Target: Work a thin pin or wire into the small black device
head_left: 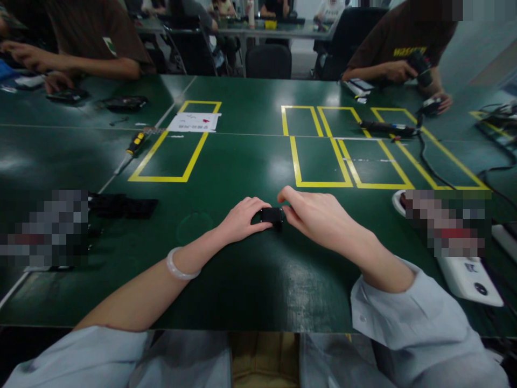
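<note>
Close to the middle of the green table (242, 291), a small black rectangular part (271, 215) is held low over the surface or resting on it; I cannot tell which. My left hand (244, 218) grips its left end between thumb and fingers, palm side down. At the part's right end is my right hand (319, 215), fingers curled, thumb and index finger close to the black edge. Whether the right fingers pinch something there is too small to make out. A pale bracelet (182, 264) circles my left wrist.
Yellow tape rectangles (319, 184) mark the table ahead. A yellow-black screwdriver (136, 143) and a paper sheet (194, 122) lie far left. Black parts (121, 206) lie nearer left, a white device (470, 280) right. Two people work opposite, one holding a dark tool (420, 67).
</note>
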`<control>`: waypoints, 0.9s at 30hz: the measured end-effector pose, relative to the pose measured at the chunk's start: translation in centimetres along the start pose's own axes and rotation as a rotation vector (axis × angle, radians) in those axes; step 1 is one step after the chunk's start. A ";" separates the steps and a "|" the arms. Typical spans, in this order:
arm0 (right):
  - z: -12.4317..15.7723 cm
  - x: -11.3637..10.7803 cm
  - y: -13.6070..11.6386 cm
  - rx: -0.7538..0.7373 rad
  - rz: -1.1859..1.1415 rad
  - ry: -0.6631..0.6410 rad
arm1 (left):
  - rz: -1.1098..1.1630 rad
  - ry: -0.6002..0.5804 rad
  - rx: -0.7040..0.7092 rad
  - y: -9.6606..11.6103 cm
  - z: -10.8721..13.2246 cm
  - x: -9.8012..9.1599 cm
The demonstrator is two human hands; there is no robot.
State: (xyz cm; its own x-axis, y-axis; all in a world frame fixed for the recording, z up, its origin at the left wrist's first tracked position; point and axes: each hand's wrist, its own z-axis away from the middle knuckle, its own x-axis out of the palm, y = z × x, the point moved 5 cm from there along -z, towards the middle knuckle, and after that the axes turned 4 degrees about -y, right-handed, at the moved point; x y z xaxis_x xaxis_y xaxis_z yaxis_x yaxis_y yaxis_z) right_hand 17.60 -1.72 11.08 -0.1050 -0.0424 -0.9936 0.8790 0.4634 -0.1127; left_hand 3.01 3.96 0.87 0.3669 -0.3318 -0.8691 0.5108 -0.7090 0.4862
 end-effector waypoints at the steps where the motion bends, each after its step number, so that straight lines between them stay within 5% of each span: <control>1: 0.0 0.0 0.0 0.006 0.005 -0.005 | 0.000 0.000 0.000 0.0 0.0 0.0; 27: -0.1 0.1 0.4 0.032 -0.011 -0.044 | -0.004 -0.003 -0.009 -0.1 0.1 0.1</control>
State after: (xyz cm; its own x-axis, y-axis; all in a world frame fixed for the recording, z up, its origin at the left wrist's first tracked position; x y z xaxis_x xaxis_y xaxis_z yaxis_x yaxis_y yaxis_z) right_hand 17.92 -1.47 10.92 -0.0947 -0.0861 -0.9918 0.8925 0.4340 -0.1229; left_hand 2.92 3.93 0.69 0.3621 -0.3312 -0.8713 0.5190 -0.7048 0.4836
